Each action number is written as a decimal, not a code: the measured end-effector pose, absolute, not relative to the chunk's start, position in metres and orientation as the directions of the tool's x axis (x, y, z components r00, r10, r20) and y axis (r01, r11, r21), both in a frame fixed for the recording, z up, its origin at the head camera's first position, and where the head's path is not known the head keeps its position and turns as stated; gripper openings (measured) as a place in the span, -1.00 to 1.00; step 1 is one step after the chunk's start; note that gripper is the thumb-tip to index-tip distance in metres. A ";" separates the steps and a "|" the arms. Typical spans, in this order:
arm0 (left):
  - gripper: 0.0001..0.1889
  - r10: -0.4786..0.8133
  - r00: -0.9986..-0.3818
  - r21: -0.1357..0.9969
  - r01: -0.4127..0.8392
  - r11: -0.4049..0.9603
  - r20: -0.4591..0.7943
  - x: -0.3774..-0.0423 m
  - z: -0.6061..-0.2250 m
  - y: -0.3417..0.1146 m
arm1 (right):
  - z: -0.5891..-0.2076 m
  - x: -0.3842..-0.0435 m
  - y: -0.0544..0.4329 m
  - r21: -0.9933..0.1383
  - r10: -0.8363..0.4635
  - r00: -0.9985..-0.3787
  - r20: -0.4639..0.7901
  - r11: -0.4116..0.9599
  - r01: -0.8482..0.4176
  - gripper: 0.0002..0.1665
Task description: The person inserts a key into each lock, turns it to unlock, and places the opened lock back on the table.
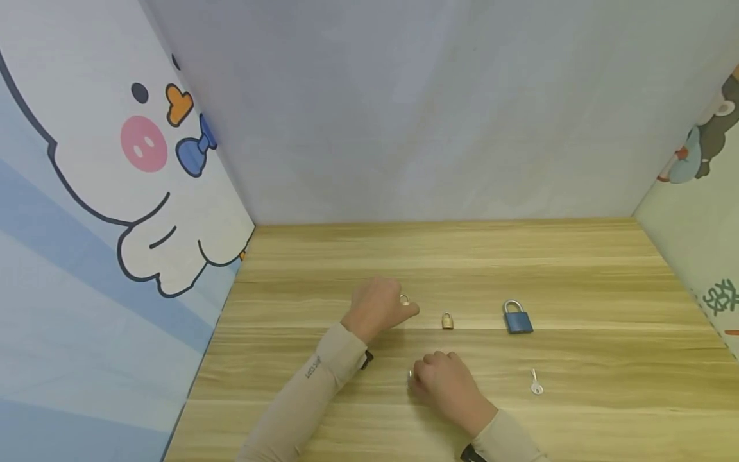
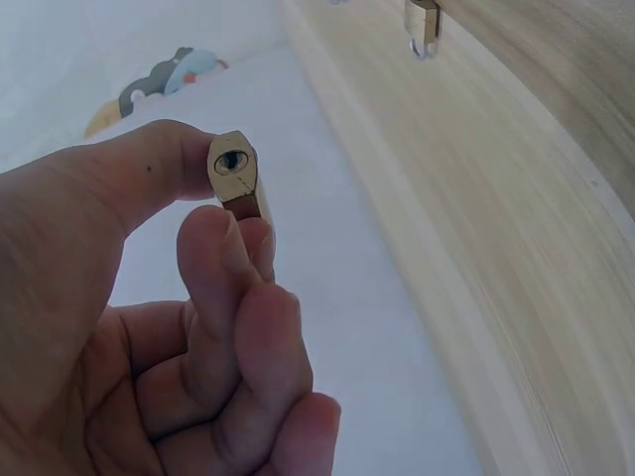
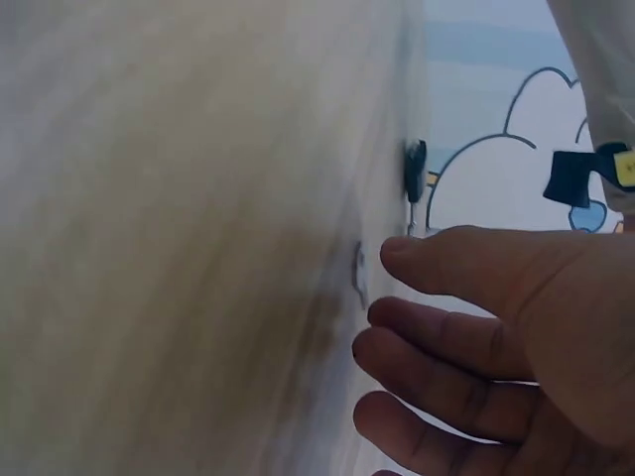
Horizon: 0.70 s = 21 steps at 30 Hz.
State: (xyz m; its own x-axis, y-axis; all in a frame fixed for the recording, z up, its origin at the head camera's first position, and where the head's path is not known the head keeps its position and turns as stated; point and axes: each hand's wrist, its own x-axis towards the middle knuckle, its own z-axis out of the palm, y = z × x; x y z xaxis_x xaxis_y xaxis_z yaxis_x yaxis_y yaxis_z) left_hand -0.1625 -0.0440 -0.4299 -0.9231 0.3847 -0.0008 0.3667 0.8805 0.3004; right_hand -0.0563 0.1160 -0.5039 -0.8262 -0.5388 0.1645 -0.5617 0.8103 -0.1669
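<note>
My left hand [image 1: 378, 310] pinches a small brass padlock [image 2: 234, 169] between thumb and fingers, its keyhole facing the left wrist camera. In the head view only its shackle [image 1: 405, 299] shows past the fingers. My right hand [image 1: 448, 386] is low over the wooden table, thumb and fingers apart with nothing seen between them. Close to its fingertips lies a small silvery piece [image 3: 359, 273], too blurred to name. Beyond the thumb is a dark-headed object with a thin metal shaft [image 3: 415, 177]. Another small brass padlock [image 1: 447, 321] stands between the hands and a blue padlock.
The blue padlock [image 1: 518, 322] with its steel shackle lies right of the small brass one. A silver key [image 1: 537, 383] rests nearer the right front of the wooden table [image 1: 606, 276]. A plain pale curtain [image 1: 433, 115] hangs behind, with printed cartoon panels at both sides.
</note>
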 end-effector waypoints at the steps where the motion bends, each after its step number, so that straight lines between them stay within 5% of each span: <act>1: -0.44 0.385 -0.923 0.299 0.368 0.881 0.000 -0.162 -0.429 -0.044 | -0.506 -0.055 0.114 -0.156 -0.539 -0.823 0.180 0.810 -0.565 -0.71; 13: -0.42 0.364 -0.931 0.258 0.347 0.902 -0.022 -0.162 -0.432 -0.041 | -0.512 -0.049 0.103 -0.116 -0.449 -0.882 0.143 0.877 -0.466 -0.74; 21: -0.42 0.384 -0.923 0.271 0.375 0.887 0.020 -0.162 -0.436 -0.040 | -0.507 -0.051 0.096 -0.209 -0.402 -0.915 0.043 0.892 -0.402 -0.73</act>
